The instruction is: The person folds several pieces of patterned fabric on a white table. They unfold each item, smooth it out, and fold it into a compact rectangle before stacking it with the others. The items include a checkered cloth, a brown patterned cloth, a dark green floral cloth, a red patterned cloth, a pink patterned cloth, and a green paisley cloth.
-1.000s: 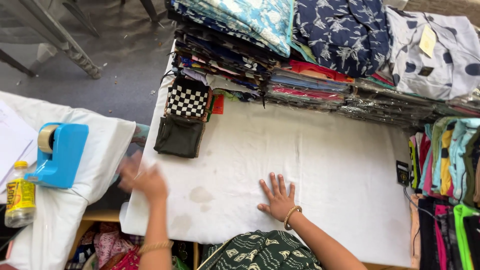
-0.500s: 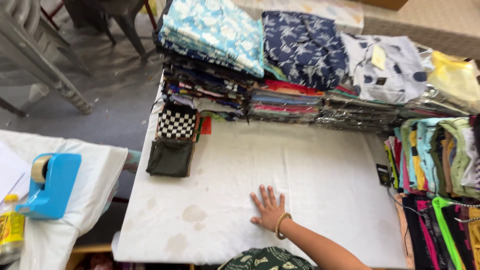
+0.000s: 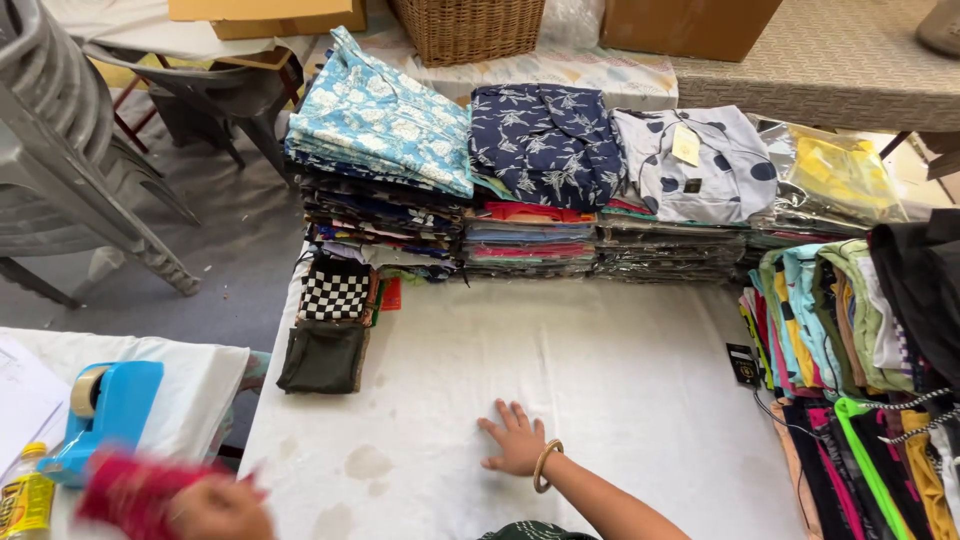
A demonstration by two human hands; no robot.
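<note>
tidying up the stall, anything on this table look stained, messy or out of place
Yes: the white table cover has brownish stains near its front left, beside the right hand lying flat on it. The folded clothing stacks along the back look orderly.

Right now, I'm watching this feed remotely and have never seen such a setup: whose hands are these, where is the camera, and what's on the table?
There is no machine. A person wears one camera on the head, looking down at their own bare hands. The right hand, with a bangle on the wrist, lies flat on the white table cover. The left hand, blurred, grips something red near a blue tape dispenser. Stacks of folded clothes line the far edge.
</note>
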